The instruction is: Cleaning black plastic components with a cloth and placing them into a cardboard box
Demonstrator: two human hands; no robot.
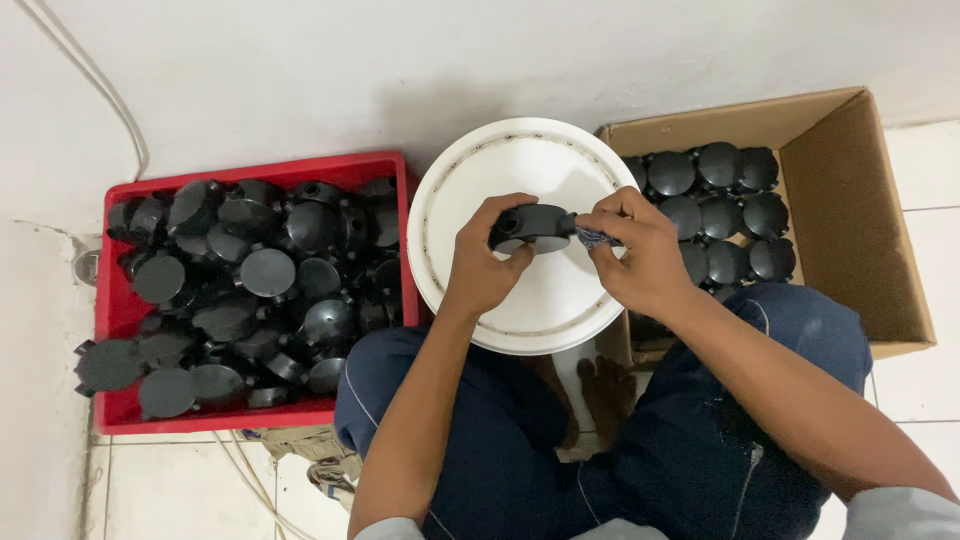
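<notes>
The cardboard box (850, 215) stood open on the tiled floor (925, 400) at the person's right, against the white wall (400, 60), and black round parts (715, 205) lay in neat rows inside it. At the person's left sat the red crate (115, 300), heaped with a loose pile of black round pieces (265, 272), some of them spilling over its left rim. Between the two containers, touching the crate's right edge and overlapping the box's left edge, stood an upturned white bucket (530, 320), its round flat face turned up toward the camera. The person sat close behind it in dark blue trousers (690, 470), knees spread to either side of the bucket. Both arms reached forward over the white disc. The left hand (480, 265) was closed around the left side of a black round fitting (535, 228), fingers curled over its top and thumb beneath, holding it just above the bucket's middle. The right hand (640, 255) was pinched tight on a small dark blue piece (593, 237), held against the right end of the fitting, so that the two hands nearly met over the bucket. What exactly the small piece was could not be told.
</notes>
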